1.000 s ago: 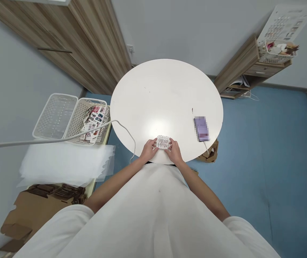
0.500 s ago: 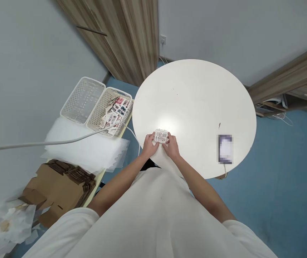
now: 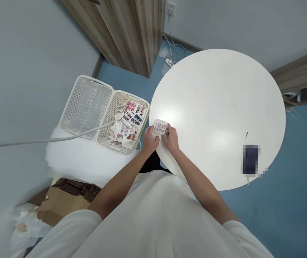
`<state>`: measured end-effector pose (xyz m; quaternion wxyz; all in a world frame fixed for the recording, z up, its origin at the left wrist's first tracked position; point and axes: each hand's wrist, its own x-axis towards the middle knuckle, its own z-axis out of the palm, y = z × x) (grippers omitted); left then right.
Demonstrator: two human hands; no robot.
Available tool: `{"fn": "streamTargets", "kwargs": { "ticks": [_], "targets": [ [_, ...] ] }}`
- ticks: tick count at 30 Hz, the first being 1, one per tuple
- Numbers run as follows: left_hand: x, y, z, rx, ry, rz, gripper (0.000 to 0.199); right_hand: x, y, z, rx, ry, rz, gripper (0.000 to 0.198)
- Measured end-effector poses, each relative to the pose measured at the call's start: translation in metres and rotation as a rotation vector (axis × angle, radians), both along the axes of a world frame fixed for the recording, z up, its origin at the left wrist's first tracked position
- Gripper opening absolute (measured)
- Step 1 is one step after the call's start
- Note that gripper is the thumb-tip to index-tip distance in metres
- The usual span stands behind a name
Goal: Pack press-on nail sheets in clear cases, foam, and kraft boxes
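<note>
Between my two hands is a small clear plastic box (image 3: 160,127) with rows of shiny press-on nails showing inside. Its left side is gripped by my left hand (image 3: 149,142), thumb at the near edge. My right hand (image 3: 171,139) has hold of the right side, its lower fingers partly hidden. The box is over the left edge of the round white table (image 3: 223,82); I cannot tell whether it rests on the surface.
Left of the table, a white basket (image 3: 103,138) holds several nail cards (image 3: 136,119). Another basket (image 3: 64,120) holds stacked clear plastic boxes (image 3: 89,104). White foam sheets (image 3: 89,157) and folded cardboard boxes (image 3: 62,200) lie nearer me. A white cable (image 3: 62,139) crosses above. A blurred-out device (image 3: 250,159) sits at the table's right.
My view has turned left, so the table appears farther right and the baskets closer. Both hands still hold the clear box, now nearer the table's left edge.
</note>
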<state>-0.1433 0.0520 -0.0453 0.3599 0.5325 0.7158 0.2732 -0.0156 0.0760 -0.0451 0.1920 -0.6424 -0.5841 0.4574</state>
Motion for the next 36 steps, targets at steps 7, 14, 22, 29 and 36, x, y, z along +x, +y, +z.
{"fn": "streamTargets", "kwargs": {
  "ticks": [7,14,22,29,36],
  "targets": [
    [-0.006,0.006,-0.003,-0.017,-0.037,-0.028,0.053,-0.007,0.007,0.001,-0.003,-0.032,-0.030,0.065],
    [-0.002,0.002,-0.006,0.040,-0.015,-0.052,0.055,-0.008,0.001,0.001,0.021,-0.047,-0.034,0.066],
    [0.007,-0.009,-0.005,0.080,-0.012,0.010,0.061,-0.003,-0.002,-0.002,0.043,0.003,0.013,0.077],
    [0.020,-0.066,0.003,0.084,0.043,0.043,0.061,0.030,-0.037,0.004,0.085,0.059,0.079,0.076],
    [0.020,-0.129,0.023,0.061,0.064,0.186,0.046,0.039,-0.069,0.021,0.222,0.098,0.223,0.060]
  ]
}}
